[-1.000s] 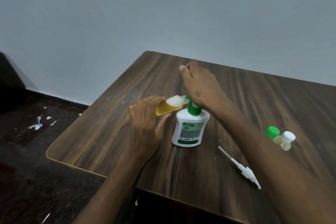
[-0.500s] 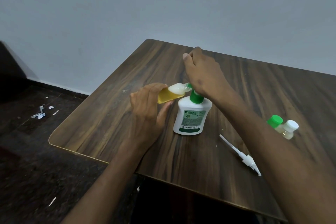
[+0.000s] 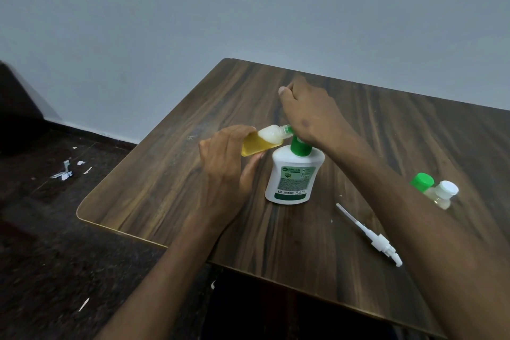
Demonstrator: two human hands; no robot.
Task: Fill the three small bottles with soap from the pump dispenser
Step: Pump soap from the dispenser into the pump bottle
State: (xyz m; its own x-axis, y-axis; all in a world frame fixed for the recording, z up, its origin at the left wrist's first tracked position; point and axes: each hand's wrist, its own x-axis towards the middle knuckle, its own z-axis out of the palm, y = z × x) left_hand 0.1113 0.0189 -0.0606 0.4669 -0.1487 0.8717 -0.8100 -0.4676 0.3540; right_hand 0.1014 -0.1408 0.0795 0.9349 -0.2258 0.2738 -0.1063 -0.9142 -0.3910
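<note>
On the wooden table point(image 3: 176, 174), the white soap dispenser point(image 3: 294, 174) stands upright, its pump under the closed right hand point(image 3: 306, 113) (grip hidden). The left hand point(image 3: 229, 163) wraps one small bottle point(image 3: 260, 142), tilted, mouth at the green spout, yellow soap well up inside. Filling is underway; next comes a steady press, mouth kept aligned. Two more bottles point(image 3: 438, 193) wait capped on the right, plus one loose pump tube point(image 3: 369, 234).
</note>
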